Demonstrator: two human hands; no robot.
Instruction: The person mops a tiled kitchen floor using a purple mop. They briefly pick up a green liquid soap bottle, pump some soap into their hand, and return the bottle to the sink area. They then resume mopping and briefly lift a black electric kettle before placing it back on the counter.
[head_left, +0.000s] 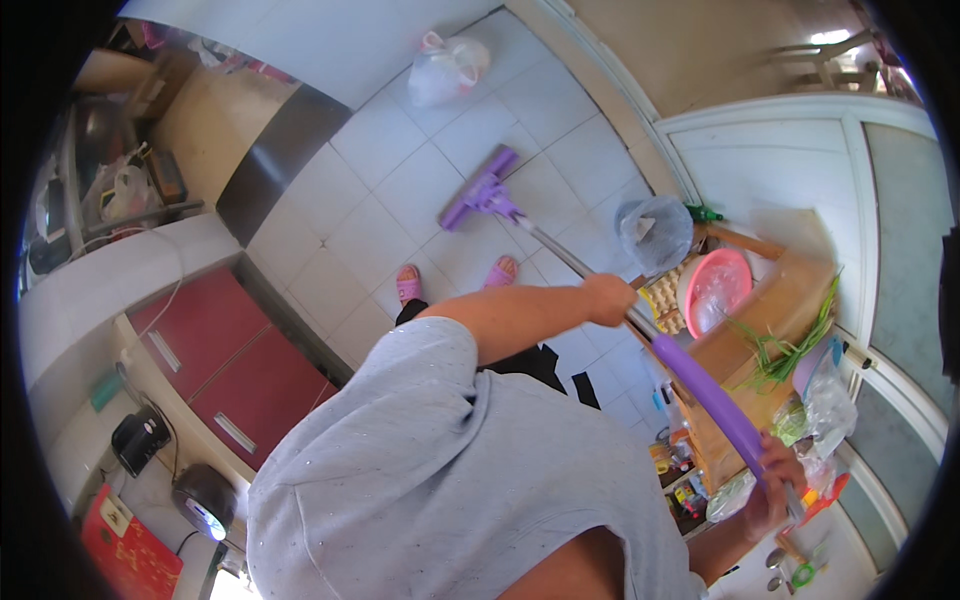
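A sponge mop with a purple head (480, 189) and a metal pole (559, 249) slants across the view. Its head rests on the white floor tiles, ahead of my feet in pink slippers (409, 285). Reaching across to the right, my left hand (611, 300) is wrapped around the metal pole. My right hand (781, 472) grips the upper end, at the edge of the purple foam sleeve (709, 394). Part of the mop head's underside is hidden against the floor.
A white plastic bag (448, 69) sits on the floor by the wall. Right of the pole stand a lined waste bin (654, 236), egg trays (667, 296), a pink basin (739, 274) and a wooden table (795, 281) bearing green stalks (795, 356). Red cabinets (225, 360) line the left.
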